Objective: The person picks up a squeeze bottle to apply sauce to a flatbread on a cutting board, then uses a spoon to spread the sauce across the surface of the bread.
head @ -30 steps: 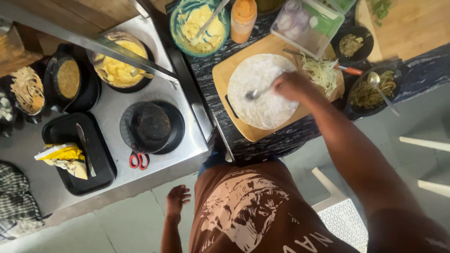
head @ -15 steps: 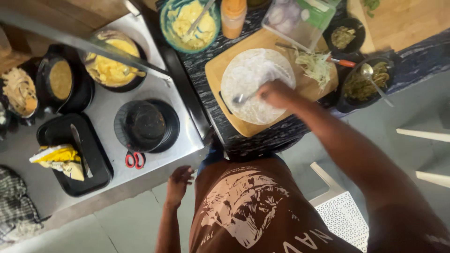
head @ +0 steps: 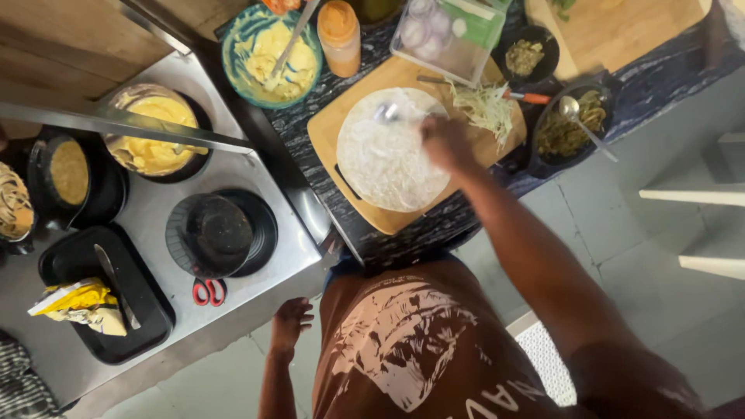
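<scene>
spoon [head: 388, 113] in right hand [head: 444, 142] over white flatbread [head: 386, 155]; yellow packet [head: 77, 304] on black tray [head: 147, 318]

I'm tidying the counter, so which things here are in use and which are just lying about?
In use: right hand, spoon, flatbread, wooden board.
Lying about: scissors, black tray, orange bottle, left hand hanging free.

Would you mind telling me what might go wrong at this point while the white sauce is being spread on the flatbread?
1. The right hand works the spoon near the rim of the flatbread, so sauce may spill onto the wooden board.
2. Shredded cabbage lies beside that hand and could get brushed off.
3. The left hand hangs by the stove edge, steadying nothing, so the board might shift.
</scene>
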`<state>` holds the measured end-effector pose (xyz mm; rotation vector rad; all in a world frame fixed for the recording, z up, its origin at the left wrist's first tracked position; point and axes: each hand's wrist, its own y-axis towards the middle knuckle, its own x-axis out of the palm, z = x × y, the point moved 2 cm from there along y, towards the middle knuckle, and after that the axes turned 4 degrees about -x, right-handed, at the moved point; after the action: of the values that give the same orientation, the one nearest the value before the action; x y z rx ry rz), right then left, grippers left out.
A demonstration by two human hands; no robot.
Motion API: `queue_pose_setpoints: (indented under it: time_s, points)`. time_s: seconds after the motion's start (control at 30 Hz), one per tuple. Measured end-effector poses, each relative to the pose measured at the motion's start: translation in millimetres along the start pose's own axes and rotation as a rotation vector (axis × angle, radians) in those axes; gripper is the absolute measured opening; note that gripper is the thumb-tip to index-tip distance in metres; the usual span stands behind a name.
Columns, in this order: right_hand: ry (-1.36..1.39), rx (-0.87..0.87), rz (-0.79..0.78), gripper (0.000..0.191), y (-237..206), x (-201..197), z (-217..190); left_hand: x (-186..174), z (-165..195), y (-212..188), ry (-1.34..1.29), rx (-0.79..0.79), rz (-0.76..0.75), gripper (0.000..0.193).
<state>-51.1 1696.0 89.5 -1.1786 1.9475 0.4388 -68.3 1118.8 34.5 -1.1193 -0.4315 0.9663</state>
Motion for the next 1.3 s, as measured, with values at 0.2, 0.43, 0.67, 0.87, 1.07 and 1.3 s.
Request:
queue_pose_setpoints:
  time_s: [0.2, 0.43, 0.67, 0.87, 1.07, 1.3]
  points:
    - [-0.006, -0.168, 0.063, 0.02, 8.4, -0.4, -1.2, -6.5, -23.4, -0.2, -0.279, 0.065, 0.083, 0.04]
    - [-0.145, 0.076, -0.063, 0.026, 7.6, -17.7, 31.6, 2.1, -31.6, -17.3, -0.143, -0.035, 0.065, 0.04]
    - [-0.043, 0.15, 0.028, 0.026, 16.7, -22.9, 33.1, 19.8, -55.7, -35.6, -0.154, -0.089, 0.003, 0.04]
    - [-0.497, -0.475, -0.174, 0.025, 26.1, -15.4, 26.3, 20.8, -72.8, -51.7, -0.42, -0.094, 0.153, 0.041]
    - [-0.098, 0.27, -0.119, 0.038, 15.8, -18.2, 42.2, 28.1, -80.9, -60.8, -0.187, -0.127, 0.099, 0.043]
    - [-0.325, -0.102, -0.187, 0.025, -14.1, -50.2, 53.9, 33.6, -84.9, -59.8, -0.158, -0.222, 0.069, 0.041]
